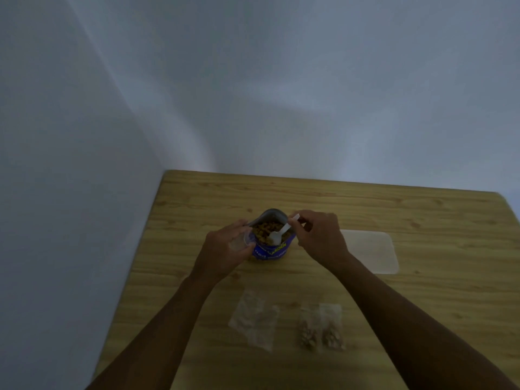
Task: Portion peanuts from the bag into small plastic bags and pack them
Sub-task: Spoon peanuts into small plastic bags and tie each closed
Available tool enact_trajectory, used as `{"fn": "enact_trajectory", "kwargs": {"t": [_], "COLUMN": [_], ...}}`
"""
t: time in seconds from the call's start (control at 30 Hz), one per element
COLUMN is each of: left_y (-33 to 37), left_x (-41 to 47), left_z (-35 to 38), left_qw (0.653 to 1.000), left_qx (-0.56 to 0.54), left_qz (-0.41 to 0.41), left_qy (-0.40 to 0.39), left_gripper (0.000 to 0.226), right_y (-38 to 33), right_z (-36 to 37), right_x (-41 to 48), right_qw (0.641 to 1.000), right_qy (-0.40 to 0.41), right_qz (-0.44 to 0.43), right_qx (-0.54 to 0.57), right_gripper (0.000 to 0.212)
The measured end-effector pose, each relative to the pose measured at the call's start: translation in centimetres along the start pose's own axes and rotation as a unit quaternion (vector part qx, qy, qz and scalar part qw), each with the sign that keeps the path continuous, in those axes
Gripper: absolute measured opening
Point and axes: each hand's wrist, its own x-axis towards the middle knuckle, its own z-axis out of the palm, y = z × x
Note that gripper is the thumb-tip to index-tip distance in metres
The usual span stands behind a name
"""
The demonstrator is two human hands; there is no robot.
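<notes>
We see both forearms reach forward over the wooden table [422, 277], bare from the elbow, meeting at the blue peanut bag [270, 250] that stands upright near the table's middle.

The left hand [225, 249] sits at the bag's left rim, fingers curled; its grip is closed round a small clear container [239, 243], too blurred for us to tell a bag from a cup. The container's mouth lies just beside the open top of the peanut bag, touching or nearly so.

The right hand [320, 237] hovers at the bag's right side, wrist raised, knuckles up. Its grip pinches the handle end of a white spoon [277, 235] between thumb and fingertips. The spoon slants down and leftward from the grip, its bowl resting in the peanuts [264, 230] that fill the open bag.

Nearer to us, a flat pile of empty small bags [254, 319] lies on the table, and just to its right two filled small bags [320, 332] lie side by side. A translucent lid [371, 251] lies flat beyond the right wrist.
</notes>
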Motion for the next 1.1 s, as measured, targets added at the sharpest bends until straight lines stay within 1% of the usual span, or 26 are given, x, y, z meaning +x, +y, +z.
{"fn": "enact_trajectory", "kwargs": {"t": [0.07, 0.2, 0.27, 0.4, 0.53, 0.83, 0.93, 1.1], "left_y": [0.0, 0.3, 0.3, 0.3, 0.5, 0.6, 0.7, 0.9], "left_x": [-0.1, -0.3, -0.3, -0.4, -0.3, 0.1, 0.1, 0.5], "left_z": [0.0, 0.2, 0.2, 0.2, 0.2, -0.2, -0.5, -1.1], "left_qw": [1.000, 1.000, 1.000, 0.999, 0.999, 0.994, 0.992, 0.994], "left_qx": [-0.003, -0.013, -0.024, -0.025, -0.017, -0.072, -0.085, -0.045], "left_qz": [-0.001, -0.008, -0.018, -0.029, -0.036, -0.083, -0.096, -0.085], "left_qy": [0.002, 0.006, 0.005, 0.005, 0.002, -0.005, 0.016, 0.060], "left_gripper": [0.043, 0.043, 0.044, 0.045, 0.046, 0.045, 0.045, 0.037], "right_y": [-0.1, -0.2, -0.1, -0.1, -0.7, -0.5, -0.2, 0.2], "right_z": [0.2, 1.0, 0.9, 0.7, 2.0, 2.2, 2.1, 1.6], "right_x": [-0.3, -1.0, -1.1, -1.3, -1.6, -0.9, -0.7, -0.5], "right_qw": [1.000, 0.987, 0.980, 0.977, 0.975, 0.932, 0.919, 0.901], "right_qy": [-0.010, 0.008, 0.016, 0.011, 0.007, 0.013, 0.022, 0.034], "right_qz": [0.012, 0.126, 0.154, 0.153, 0.156, 0.263, 0.287, 0.318], "right_qx": [0.005, 0.098, 0.127, 0.145, 0.159, 0.249, 0.269, 0.295], "right_gripper": [0.012, 0.016, 0.016, 0.015, 0.012, 0.017, 0.017, 0.016]}}
